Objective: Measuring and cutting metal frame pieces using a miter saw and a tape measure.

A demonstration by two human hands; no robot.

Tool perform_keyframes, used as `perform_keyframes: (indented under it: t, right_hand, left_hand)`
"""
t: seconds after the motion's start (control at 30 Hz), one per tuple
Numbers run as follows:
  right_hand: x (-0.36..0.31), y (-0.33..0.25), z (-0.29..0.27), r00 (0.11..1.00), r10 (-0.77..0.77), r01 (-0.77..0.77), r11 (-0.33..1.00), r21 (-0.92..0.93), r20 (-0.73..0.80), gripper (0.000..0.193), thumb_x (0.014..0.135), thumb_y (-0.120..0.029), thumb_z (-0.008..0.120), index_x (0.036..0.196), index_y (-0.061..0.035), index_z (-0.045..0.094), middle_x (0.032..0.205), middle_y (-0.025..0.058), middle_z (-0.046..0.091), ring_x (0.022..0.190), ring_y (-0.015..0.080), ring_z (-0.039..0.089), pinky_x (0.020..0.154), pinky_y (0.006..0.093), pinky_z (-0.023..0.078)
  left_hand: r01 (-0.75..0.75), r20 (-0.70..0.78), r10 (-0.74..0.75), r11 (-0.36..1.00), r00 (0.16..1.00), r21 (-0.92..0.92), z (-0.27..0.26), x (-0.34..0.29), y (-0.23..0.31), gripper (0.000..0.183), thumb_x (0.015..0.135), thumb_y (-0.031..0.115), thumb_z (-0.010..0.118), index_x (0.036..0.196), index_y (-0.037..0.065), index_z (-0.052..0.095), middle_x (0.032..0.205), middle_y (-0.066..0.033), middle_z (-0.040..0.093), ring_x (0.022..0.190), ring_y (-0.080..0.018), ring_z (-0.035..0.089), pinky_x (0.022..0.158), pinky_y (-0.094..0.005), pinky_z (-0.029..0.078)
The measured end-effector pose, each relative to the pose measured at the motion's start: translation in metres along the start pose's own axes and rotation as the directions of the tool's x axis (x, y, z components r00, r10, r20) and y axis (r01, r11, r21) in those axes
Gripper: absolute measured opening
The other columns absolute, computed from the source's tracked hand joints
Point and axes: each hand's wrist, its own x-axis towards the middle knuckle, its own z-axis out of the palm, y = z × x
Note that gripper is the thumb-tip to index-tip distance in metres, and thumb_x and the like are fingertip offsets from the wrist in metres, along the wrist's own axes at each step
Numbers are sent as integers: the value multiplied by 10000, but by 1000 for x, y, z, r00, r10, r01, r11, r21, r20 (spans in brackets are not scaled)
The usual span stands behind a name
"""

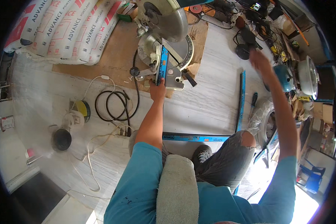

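Note:
My left hand (158,89) is closed around the near end of a short blue-faced trim strip (162,64). The strip lies against the fence of a miter saw (176,76), pointing toward its round blade (171,26). That blade and its guard are raised above the saw's base. My right hand (260,62) is stretched out to the far right, beside black round objects (243,51) whose kind I cannot make out. It is smeared, and its fingers are not clear.
Longer blue-faced strips (198,137) lie on the floor near my legs and to the right (241,99). A screwdriver (254,99) and a wire coil (263,119) are beside them. Stacked bags (69,31) fill the far left. A black cable (112,106) loops left of the saw, near a fan (63,138).

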Motion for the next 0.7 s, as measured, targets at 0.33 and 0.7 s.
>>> perform_keyframes:
  t: [0.33,0.7]
  right_hand:
    - [44,-383,115,899,-360,437,767,-469,249,525,954,-444,416,1291,-55,515,1345,182,449,1241,311,451,990,461,395]
    - [25,-307,110,965,-105,99,994,37,240,396,917,-377,506,1143,-69,608,953,123,651,763,223,641,689,383,523]
  left_hand:
    - [173,107,-178,983,978,54,-7,-15,41,790,813,566,599,1352,27,395,1136,-244,619,1040,-413,597,861,-476,474]
    - [206,185,-211,977,960,46,-12,-10,33,748,815,546,618,1335,48,414,1160,-219,618,1058,-403,592,867,-475,466]
